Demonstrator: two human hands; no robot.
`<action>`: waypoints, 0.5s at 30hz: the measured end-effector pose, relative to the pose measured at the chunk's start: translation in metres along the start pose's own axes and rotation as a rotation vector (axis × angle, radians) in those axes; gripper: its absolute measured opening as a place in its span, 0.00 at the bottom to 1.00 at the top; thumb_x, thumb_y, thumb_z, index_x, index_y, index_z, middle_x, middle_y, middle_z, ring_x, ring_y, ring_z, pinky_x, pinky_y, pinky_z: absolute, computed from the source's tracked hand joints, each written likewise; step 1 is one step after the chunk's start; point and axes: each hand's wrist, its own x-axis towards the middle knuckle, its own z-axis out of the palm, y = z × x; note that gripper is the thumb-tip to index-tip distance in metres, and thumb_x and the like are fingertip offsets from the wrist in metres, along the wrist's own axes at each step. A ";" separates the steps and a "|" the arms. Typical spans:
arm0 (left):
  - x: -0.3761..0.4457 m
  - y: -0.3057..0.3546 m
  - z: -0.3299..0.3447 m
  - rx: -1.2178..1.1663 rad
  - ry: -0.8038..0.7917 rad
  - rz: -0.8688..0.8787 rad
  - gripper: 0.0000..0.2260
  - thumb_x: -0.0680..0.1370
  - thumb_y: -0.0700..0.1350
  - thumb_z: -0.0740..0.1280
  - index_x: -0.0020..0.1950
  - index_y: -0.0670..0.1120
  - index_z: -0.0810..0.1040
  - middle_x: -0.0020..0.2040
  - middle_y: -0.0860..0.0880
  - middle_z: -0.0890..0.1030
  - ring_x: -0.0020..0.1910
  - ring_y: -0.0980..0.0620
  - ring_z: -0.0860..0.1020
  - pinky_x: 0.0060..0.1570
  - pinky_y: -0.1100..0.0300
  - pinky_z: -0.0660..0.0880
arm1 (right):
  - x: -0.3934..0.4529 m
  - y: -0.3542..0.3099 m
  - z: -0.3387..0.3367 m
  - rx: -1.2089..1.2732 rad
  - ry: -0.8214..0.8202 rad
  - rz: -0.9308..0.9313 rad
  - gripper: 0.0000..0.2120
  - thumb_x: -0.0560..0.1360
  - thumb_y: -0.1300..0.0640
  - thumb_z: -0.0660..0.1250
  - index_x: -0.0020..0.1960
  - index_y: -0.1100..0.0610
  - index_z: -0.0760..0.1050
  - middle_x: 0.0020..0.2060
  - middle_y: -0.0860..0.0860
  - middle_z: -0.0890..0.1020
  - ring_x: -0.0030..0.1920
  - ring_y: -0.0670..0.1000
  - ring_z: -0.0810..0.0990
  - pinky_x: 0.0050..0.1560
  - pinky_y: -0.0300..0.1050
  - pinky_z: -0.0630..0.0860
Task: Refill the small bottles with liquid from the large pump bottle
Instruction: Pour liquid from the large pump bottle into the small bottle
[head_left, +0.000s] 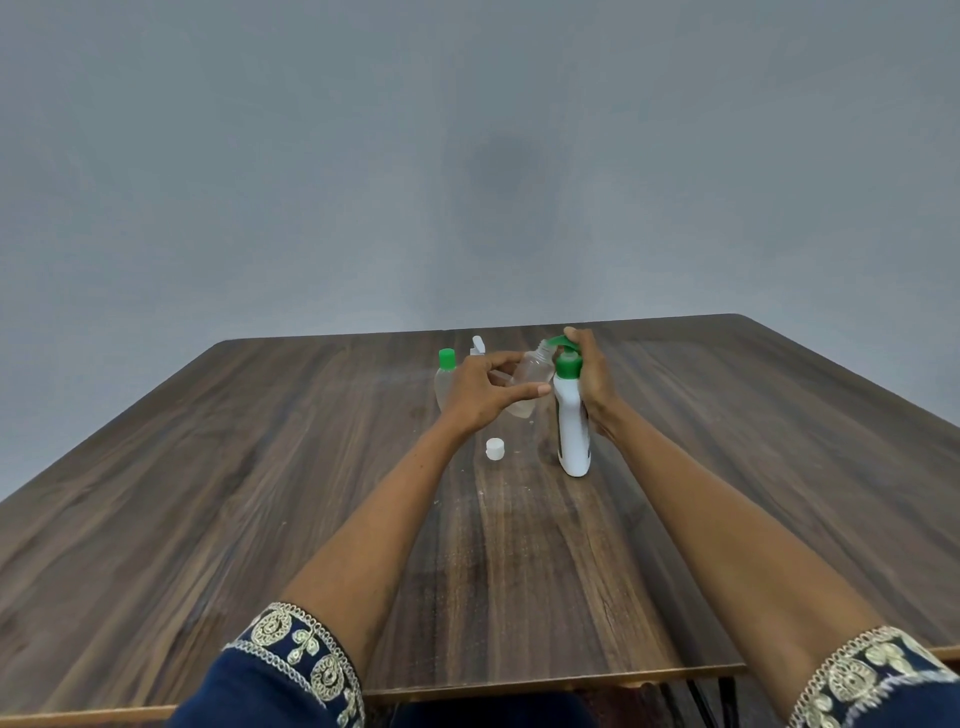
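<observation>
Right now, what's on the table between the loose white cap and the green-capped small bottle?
In the head view, the left hand and its forearm cross between the white cap and the green-capped bottle; the tabletop below looks bare.

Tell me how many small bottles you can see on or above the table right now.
3. One clear open bottle in the left hand, tilted at the pump; one green-capped bottle standing behind that hand; a third, white-topped bottle, mostly hidden behind it.

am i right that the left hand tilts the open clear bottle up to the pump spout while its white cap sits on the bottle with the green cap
Not quite. In the head view the white cap lies on the table, in front of the bottles. The rest holds: the left hand tilts the open clear bottle to the pump spout.
</observation>
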 end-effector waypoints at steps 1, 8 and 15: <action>0.000 0.001 0.000 0.008 0.001 0.001 0.27 0.66 0.54 0.76 0.62 0.48 0.77 0.52 0.51 0.80 0.47 0.54 0.78 0.47 0.58 0.79 | 0.000 0.000 0.000 -0.034 0.001 -0.040 0.11 0.78 0.51 0.58 0.41 0.55 0.73 0.36 0.52 0.77 0.38 0.50 0.75 0.45 0.47 0.70; -0.001 0.003 0.001 0.007 0.031 -0.004 0.25 0.66 0.54 0.76 0.61 0.47 0.78 0.50 0.51 0.81 0.47 0.53 0.79 0.48 0.54 0.79 | -0.013 -0.001 0.005 -0.177 0.022 -0.260 0.07 0.84 0.57 0.54 0.49 0.48 0.65 0.34 0.38 0.74 0.37 0.42 0.74 0.44 0.43 0.71; 0.000 0.003 -0.001 0.019 0.022 -0.009 0.27 0.65 0.54 0.76 0.62 0.47 0.78 0.52 0.50 0.81 0.48 0.54 0.78 0.49 0.55 0.79 | -0.019 0.006 0.003 -0.146 0.083 -0.261 0.08 0.84 0.52 0.53 0.49 0.47 0.68 0.40 0.41 0.76 0.41 0.41 0.77 0.48 0.41 0.72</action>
